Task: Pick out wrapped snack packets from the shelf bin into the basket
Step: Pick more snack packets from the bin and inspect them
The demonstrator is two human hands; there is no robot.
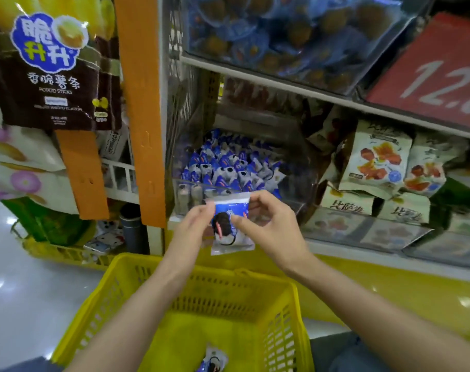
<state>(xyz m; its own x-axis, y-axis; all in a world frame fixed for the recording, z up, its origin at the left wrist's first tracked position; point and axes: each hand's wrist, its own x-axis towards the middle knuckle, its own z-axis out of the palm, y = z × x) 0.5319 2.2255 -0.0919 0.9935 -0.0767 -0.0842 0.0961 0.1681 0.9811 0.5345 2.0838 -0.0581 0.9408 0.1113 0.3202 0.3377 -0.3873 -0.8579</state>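
While the basket (153, 261) fills the lower centre, the bin (185, 181) sits mid-frame, heaped with blue packets. The left hand (189, 226) and right hand (271, 226) each pinch a side of one packet (229, 232), both grips holding it just above the basket's far rim. Released here, it could clip that rim and fall outside. A second packet (213, 362) lies inside.

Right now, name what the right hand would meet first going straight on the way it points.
Beyond the packet it pinches, the right hand would likely meet the left hand, which holds the packet's other edge; depth is unclear.
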